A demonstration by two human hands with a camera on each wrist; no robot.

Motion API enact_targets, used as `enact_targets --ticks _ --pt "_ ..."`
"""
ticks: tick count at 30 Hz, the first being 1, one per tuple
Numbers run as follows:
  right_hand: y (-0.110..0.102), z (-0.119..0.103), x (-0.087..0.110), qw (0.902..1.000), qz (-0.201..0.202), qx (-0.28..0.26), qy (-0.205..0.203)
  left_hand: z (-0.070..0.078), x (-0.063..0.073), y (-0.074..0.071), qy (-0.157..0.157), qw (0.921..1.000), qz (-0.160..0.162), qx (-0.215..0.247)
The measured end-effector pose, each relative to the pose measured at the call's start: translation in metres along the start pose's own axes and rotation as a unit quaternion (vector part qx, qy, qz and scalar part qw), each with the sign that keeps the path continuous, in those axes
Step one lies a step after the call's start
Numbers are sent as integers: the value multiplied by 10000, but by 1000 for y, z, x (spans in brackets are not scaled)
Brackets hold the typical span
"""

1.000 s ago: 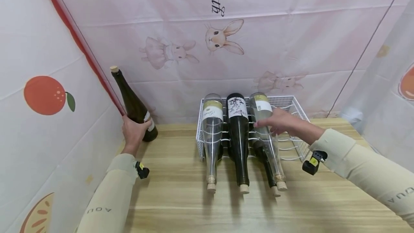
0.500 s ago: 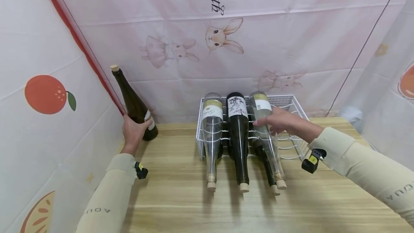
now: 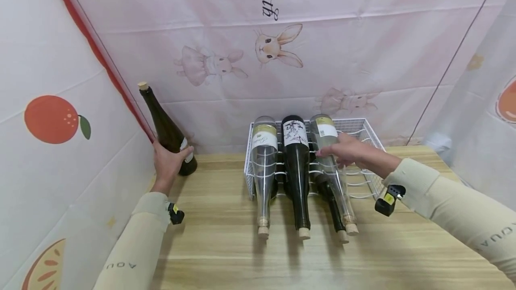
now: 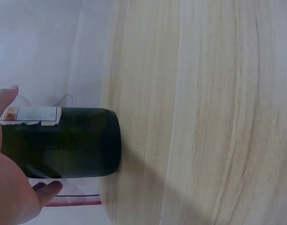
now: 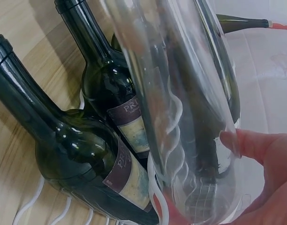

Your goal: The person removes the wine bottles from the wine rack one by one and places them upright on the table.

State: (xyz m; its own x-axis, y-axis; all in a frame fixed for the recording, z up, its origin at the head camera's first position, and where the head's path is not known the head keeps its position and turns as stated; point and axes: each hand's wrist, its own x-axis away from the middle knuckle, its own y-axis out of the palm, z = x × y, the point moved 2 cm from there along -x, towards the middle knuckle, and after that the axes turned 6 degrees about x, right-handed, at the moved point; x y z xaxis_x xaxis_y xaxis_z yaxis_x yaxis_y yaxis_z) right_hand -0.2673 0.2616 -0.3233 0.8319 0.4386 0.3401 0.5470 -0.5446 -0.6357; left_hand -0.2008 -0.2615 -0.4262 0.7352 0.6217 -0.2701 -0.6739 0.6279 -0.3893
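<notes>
My left hand (image 3: 167, 164) grips the lower body of a dark green wine bottle (image 3: 162, 119), corked and standing at the table's back left corner. In the left wrist view, the bottle's base (image 4: 87, 145) meets the wood at the table's edge. With thumb and fingers round its body, my right hand (image 3: 352, 151) holds a clear glass bottle (image 3: 337, 191) lying on a white wire rack (image 3: 350, 122), its corked neck pointing towards me. Through and beside that clear bottle, the right wrist view shows two dark green bottles (image 5: 73, 150) with brown-and-cream labels lying lower in the rack.
Left of the held clear bottle, a dark bottle (image 3: 298, 182) with a white label and another clear bottle (image 3: 264, 178) lie on the rack, necks forward. A darker corked neck (image 3: 333, 209) juts out underneath. Printed cloth walls (image 3: 225, 115) enclose the wooden table (image 3: 209, 240).
</notes>
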Motion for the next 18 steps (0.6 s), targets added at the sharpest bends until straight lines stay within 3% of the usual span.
enact_targets --ticks 5,18 --pt "0 -2 1 10000 50 -38 -20 3 1 -2 205 9997 106 -39" --pt "2 -4 4 9996 164 -143 198 8 6 -17 223 9994 194 -204"
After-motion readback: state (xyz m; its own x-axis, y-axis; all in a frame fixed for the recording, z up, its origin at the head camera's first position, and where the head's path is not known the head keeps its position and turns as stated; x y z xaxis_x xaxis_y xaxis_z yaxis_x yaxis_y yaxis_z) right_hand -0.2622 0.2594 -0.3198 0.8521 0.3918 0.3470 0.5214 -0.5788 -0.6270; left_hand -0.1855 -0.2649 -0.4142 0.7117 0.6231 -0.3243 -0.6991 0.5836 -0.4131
